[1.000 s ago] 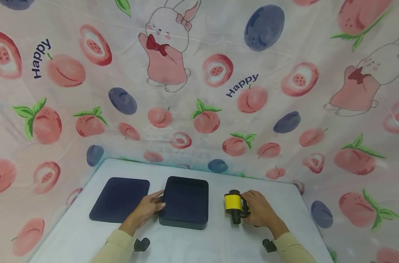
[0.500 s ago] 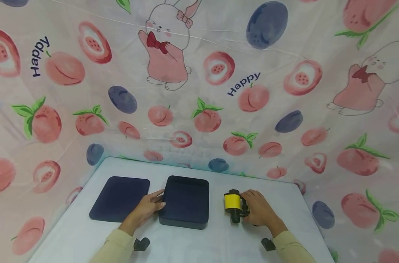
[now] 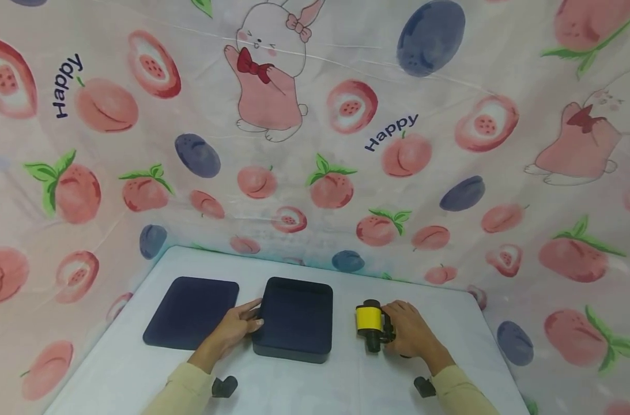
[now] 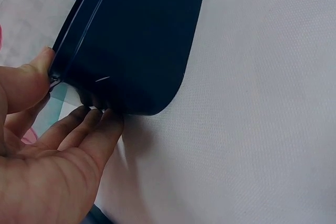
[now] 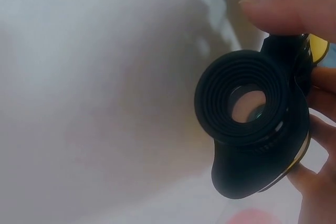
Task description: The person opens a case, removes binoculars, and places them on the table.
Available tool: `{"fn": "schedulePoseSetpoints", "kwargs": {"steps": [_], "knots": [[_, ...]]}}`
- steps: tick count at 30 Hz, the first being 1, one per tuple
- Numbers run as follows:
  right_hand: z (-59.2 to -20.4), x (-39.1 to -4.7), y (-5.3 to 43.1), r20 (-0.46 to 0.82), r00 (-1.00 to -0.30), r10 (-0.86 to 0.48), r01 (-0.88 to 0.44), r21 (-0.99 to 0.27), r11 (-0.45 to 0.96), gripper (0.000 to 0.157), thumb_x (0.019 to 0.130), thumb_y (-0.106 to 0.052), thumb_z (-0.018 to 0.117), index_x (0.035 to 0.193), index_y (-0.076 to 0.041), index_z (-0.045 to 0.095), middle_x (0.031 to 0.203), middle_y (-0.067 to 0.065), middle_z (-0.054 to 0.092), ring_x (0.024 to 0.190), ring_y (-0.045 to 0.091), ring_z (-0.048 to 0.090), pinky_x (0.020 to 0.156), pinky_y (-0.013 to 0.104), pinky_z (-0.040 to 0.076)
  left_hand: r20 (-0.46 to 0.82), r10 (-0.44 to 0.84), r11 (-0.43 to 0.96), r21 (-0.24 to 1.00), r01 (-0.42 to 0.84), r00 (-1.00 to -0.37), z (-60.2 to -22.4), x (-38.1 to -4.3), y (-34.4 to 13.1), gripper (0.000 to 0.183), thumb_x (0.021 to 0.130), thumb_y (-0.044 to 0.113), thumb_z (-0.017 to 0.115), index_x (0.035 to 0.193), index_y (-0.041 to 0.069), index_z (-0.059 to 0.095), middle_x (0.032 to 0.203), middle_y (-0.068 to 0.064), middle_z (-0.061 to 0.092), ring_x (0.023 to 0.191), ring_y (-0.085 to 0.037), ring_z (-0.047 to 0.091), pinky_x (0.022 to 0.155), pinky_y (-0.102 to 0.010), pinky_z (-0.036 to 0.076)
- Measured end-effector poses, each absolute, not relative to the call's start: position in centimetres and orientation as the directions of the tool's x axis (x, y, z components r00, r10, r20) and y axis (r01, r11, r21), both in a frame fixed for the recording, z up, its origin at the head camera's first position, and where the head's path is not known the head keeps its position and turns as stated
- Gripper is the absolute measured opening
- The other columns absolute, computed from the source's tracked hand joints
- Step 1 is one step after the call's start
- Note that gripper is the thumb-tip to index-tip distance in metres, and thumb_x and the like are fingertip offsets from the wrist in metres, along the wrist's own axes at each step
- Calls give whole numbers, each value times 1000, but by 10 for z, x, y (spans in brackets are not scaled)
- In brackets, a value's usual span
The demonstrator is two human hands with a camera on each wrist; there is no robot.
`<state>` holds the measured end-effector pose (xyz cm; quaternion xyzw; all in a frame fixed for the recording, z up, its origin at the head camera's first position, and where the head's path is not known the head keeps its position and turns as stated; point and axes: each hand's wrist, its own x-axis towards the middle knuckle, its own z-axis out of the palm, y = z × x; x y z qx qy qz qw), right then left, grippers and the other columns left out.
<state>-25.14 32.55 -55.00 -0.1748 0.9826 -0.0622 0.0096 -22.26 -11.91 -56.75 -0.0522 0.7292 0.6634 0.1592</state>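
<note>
My left hand grips the left side of a dark navy box with rounded corners. In the left wrist view the thumb lies at the box's rim and the fingers meet its side wall. Over on the right, my right hand holds small yellow-and-black binoculars, apart from the box. The right wrist view shows a round black eyepiece up close, with the thumb and fingers about the body. Most of the binoculars' far barrel is hidden by the hand in the head view.
A flat dark panel with rounded corners, like a lid, lies left of the box, partly behind the left hand. The white tabletop meets a fruit-and-rabbit patterned sheet at the back and sides. Small black pieces sit by each wrist.
The head view has shifted slightly. Both hands, the box and the binoculars keep their places relative to the table.
</note>
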Motion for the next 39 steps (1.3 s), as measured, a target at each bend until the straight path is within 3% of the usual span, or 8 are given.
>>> {"fn": "schedulePoseSetpoints", "kwargs": {"steps": [19,32,36,39], "knots": [[-554,-242,337,-14,-947,-321,-314,-174,933,83,65,-28,98,136,-8,62,138,8,66,139,35,52,122,60,38,-293,138,109,954,-280,-946,-569,-221,-106,69,97,-1,66,160,6,39,162,-32,38,151,-50,39,121,-63,37],[-563,-234,349,-89,-954,-286,-270,-160,949,99,69,-44,96,150,-8,52,155,14,53,148,36,44,127,62,31,-276,145,163,954,-252,-950,-570,-226,-98,68,97,0,66,160,4,40,160,-32,40,150,-49,40,119,-61,41],[-557,-234,347,-76,-957,-281,-265,-177,948,101,71,-47,95,153,-9,48,158,13,50,150,37,41,126,66,28,-248,140,233,949,-211,-959,-566,-228,-98,68,97,1,66,159,2,39,161,-30,40,150,-49,40,118,-61,42],[-551,-233,343,-45,-956,-291,-279,-177,944,99,78,-52,88,156,-10,45,160,14,48,152,40,37,125,72,23,-195,105,370,918,-144,-975,-557,-230,-98,65,99,10,66,159,4,41,161,-27,42,149,-49,42,118,-61,44]]}}
